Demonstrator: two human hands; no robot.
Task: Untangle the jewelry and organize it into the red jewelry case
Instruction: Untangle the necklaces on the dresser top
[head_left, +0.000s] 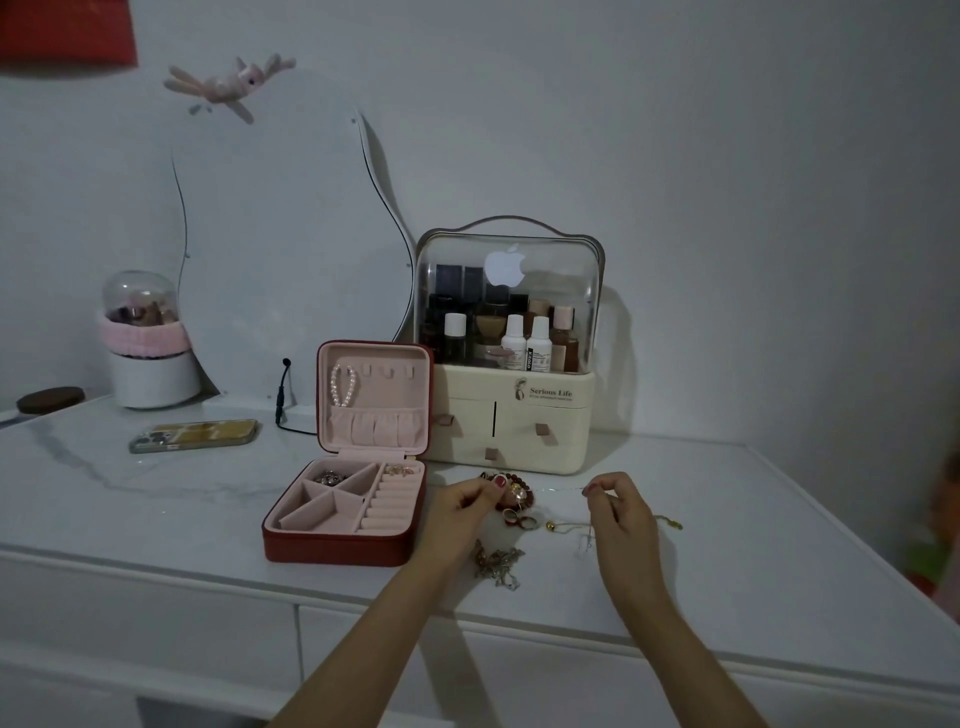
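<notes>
Both hands pinch one thin silvery chain (556, 489), pulled taut between them above the white marble-look tabletop (156, 499).

Left hand (467, 501) and right hand (618, 506) reach forward on outstretched forearms, fingers curled, just right of the open red square jewelry case with pink lining (345, 512). One pearl bracelet (343, 384) hangs in its lid. Tangled gold and beaded jewelry (511, 506) lies between the hands.

Chain (558, 489) links too fine to resolve; red sheet (67, 31) cut off top-left.
</notes>
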